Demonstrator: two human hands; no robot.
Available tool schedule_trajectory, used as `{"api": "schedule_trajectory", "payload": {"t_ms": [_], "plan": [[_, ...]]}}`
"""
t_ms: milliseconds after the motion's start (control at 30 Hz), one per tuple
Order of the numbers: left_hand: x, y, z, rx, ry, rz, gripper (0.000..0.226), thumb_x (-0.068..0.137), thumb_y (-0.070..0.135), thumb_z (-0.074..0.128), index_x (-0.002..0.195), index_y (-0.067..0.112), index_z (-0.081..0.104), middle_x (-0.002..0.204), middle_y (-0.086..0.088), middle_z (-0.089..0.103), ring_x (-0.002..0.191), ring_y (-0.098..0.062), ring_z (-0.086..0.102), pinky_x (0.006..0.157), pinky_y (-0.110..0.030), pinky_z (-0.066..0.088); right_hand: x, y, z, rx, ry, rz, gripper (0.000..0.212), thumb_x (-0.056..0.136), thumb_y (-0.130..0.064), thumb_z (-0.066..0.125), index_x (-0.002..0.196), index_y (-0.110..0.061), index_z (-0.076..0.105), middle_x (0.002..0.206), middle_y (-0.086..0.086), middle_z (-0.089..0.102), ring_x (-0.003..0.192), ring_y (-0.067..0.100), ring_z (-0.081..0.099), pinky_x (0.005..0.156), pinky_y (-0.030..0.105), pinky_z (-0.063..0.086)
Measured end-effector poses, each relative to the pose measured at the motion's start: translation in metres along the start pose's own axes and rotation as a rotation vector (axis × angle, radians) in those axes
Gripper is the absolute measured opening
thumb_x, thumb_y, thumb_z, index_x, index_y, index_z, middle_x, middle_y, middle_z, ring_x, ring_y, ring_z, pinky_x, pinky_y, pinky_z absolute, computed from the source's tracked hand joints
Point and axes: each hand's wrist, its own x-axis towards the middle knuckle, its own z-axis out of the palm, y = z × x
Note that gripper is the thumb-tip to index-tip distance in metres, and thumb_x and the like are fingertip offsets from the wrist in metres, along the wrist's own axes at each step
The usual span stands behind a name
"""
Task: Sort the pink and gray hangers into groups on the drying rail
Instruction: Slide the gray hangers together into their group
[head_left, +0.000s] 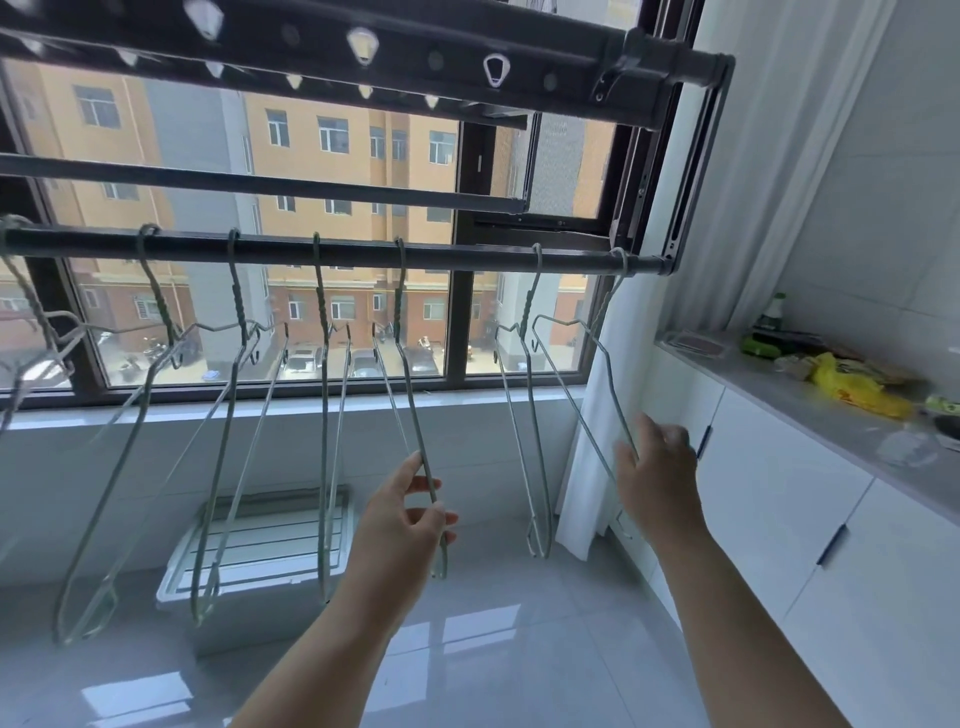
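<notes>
Seven wire hangers (236, 306) are seen hooked along the dark drying rail (467, 257), spread from its left end to its right end. The gray hanger (410, 395) near the rail's middle is being pinched low on its wire by the left hand (410, 519), thumb and fingers closed on it. Over at the right end, the last hanger (619, 255), paler at the hook, is gripped on its lower wire by the right hand (660, 473), fingers curled round it. One more gray hanger (530, 374) is left hanging free between the two. The hanger (31, 306) at the far left end looks pale pink. A yellow bag (852, 389) is lying on the worktop (810, 415) at the right.
</notes>
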Motion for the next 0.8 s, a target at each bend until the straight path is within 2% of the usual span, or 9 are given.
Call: {"api": "schedule_trajectory", "payload": {"t_ms": [67,133,267,333,433,533,633,700,800], "plan": [[0.001,-0.001,0.002,0.0,-0.001,0.002,0.052,0.087,-0.003,0.05,0.133,0.018,0.041,0.099,0.006,0.057,0.069,-0.011,0.065,0.055,-0.018,0.052,-0.007,-0.015,-0.002,-0.018,0.158,-0.153,0.033,0.089,-0.012,0.051,0.121,-0.003,0.053,0.118,0.02,0.05,0.111,0.036,0.044,0.096,0.036,0.034],[0.002,-0.002,0.003,-0.002,0.003,-0.004,0.051,0.087,-0.002,0.05,0.133,0.019,0.041,0.099,0.006,0.057,0.07,-0.01,0.065,0.056,-0.018,0.052,-0.015,-0.035,0.002,0.09,0.159,-0.268,0.033,0.087,-0.012,0.055,0.12,-0.004,0.054,0.118,0.018,0.052,0.113,0.034,0.046,0.097,0.029,0.03],[0.001,-0.004,0.004,0.002,0.003,-0.003,0.051,0.087,-0.001,0.05,0.132,0.021,0.042,0.1,0.006,0.057,0.072,-0.013,0.066,0.062,-0.024,0.052,-0.022,-0.06,0.029,0.263,-0.217,-0.052,0.058,0.091,-0.025,0.049,0.14,-0.006,0.024,0.139,0.016,0.036,0.13,0.029,0.033,0.107,0.034,0.025],[0.0,-0.004,0.002,0.002,-0.002,-0.004,0.051,0.087,-0.001,0.051,0.132,0.021,0.042,0.099,0.007,0.057,0.073,-0.014,0.066,0.06,-0.023,0.052,-0.02,-0.063,0.038,0.319,-0.273,0.023,0.058,0.093,-0.018,0.043,0.142,-0.005,0.016,0.14,0.018,0.036,0.128,0.031,0.037,0.105,0.036,0.031],[0.0,-0.002,0.0,-0.006,-0.018,-0.009,0.052,0.086,-0.002,0.053,0.131,0.021,0.043,0.098,0.006,0.058,0.072,-0.015,0.066,0.06,-0.022,0.053,-0.015,-0.064,0.043,0.366,-0.232,0.043,0.047,0.095,-0.009,0.035,0.141,-0.006,0.025,0.132,0.019,0.048,0.116,0.032,0.05,0.096,0.031,0.038],[0.002,0.002,-0.001,-0.026,-0.043,-0.014,0.054,0.084,-0.003,0.056,0.131,0.019,0.044,0.098,0.005,0.059,0.072,-0.017,0.067,0.064,-0.026,0.057,-0.012,-0.061,0.043,0.316,-0.112,0.012,0.041,0.094,-0.005,0.034,0.135,-0.007,0.039,0.127,0.016,0.055,0.114,0.029,0.052,0.084,0.023,0.036],[0.003,0.005,0.002,-0.06,-0.074,-0.034,0.056,0.082,-0.007,0.057,0.132,0.016,0.044,0.099,0.001,0.059,0.072,-0.02,0.066,0.059,-0.021,0.057,-0.009,-0.055,0.04,0.302,-0.082,-0.014,0.033,0.092,-0.001,0.033,0.12,-0.001,0.05,0.098,0.016,0.06,0.098,0.032,0.056,0.075,0.029,0.038],[0.004,0.007,0.005,-0.091,-0.091,-0.049,0.057,0.081,-0.009,0.057,0.132,0.013,0.044,0.098,-0.001,0.058,0.07,-0.019,0.065,0.055,-0.018,0.055,-0.007,-0.053,0.038,0.289,-0.068,-0.03,0.027,0.09,0.001,0.031,0.107,0.0,0.053,0.08,0.01,0.053,0.084,0.031,0.054,0.067,0.031,0.034],[0.005,0.007,0.01,-0.122,-0.115,-0.062,0.058,0.081,-0.01,0.057,0.132,0.013,0.043,0.099,-0.002,0.058,0.069,-0.018,0.064,0.055,-0.017,0.054,-0.006,-0.05,0.036,0.277,-0.05,-0.038,0.028,0.09,0.001,0.031,0.108,0.001,0.052,0.08,0.012,0.055,0.084,0.031,0.054,0.066,0.032,0.034]]}}
